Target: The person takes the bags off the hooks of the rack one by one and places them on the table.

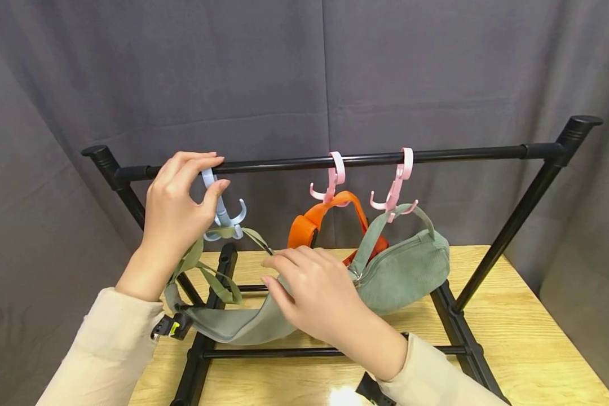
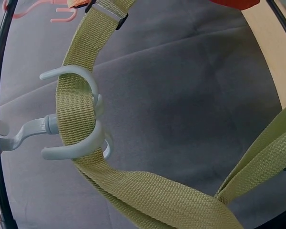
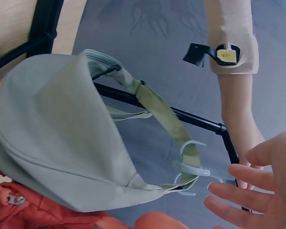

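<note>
Hanging from one rail (image 1: pixel 462 153), three hooks (image 1: pixel 222 208), three bags (image 1: pixel 406 276), two hands (image 1: pixel 175 206) near

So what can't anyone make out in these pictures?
Head view: much of the orange bag, behind the right hand and green corduroy bag.
Left wrist view: most of the left hand, cut off by the left edge.
Right wrist view: part of the right hand, past the right and bottom edges.

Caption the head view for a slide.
Left hand at blue hook on black rack, right hand near gray-green bag; orange bag and green bag hang from pink hooks.
</note>
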### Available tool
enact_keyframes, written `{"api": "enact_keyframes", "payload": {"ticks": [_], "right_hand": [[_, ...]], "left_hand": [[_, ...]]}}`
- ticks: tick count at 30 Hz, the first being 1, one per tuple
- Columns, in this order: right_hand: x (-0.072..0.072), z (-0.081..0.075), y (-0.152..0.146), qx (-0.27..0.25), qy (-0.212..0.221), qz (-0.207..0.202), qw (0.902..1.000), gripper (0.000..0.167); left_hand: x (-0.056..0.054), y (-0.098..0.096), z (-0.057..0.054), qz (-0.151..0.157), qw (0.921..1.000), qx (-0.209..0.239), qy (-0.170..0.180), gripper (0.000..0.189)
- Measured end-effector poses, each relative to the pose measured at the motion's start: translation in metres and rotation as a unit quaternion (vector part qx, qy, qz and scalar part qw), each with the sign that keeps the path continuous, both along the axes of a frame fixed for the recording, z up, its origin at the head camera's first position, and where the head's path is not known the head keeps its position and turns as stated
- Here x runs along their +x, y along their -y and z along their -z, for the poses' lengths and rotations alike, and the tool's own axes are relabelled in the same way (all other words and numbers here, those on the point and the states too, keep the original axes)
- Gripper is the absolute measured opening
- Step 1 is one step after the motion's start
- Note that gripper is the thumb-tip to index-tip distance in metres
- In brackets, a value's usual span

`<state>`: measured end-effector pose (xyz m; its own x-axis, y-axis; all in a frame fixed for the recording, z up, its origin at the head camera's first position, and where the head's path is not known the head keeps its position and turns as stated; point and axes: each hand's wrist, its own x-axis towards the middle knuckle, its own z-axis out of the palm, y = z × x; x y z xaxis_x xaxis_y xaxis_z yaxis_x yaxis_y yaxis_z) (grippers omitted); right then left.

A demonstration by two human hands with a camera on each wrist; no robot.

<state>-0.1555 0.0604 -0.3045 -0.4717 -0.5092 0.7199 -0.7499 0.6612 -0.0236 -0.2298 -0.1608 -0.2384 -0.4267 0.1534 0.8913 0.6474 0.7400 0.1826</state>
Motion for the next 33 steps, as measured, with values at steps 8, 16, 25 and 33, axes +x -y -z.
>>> {"api": "enact_keyframes", "payload": {"ticks": [8, 16, 25, 33], "right_hand": [[-0.005, -0.010, 0.013, -0.025, 0.032, 0.012, 0.9991, 0.018], [-0.012, -0.019, 0.022, -0.025, 0.044, 0.024, 0.9984, 0.019], [-0.026, -0.026, 0.026, -0.009, 0.063, 0.055, 0.9964, 0.020], [-0.036, -0.026, 0.030, 0.017, 0.092, 0.083, 0.9922, 0.023]], "left_hand": [[-0.003, -0.001, 0.001, 0.001, 0.9999, 0.012, -0.010, 0.033], [-0.003, -0.002, 0.003, -0.001, 0.9998, 0.015, -0.011, 0.033], [-0.004, -0.003, 0.002, -0.002, 0.9999, 0.014, -0.009, 0.032], [-0.005, -0.003, 0.004, -0.003, 0.9998, 0.018, -0.008, 0.032]]}}
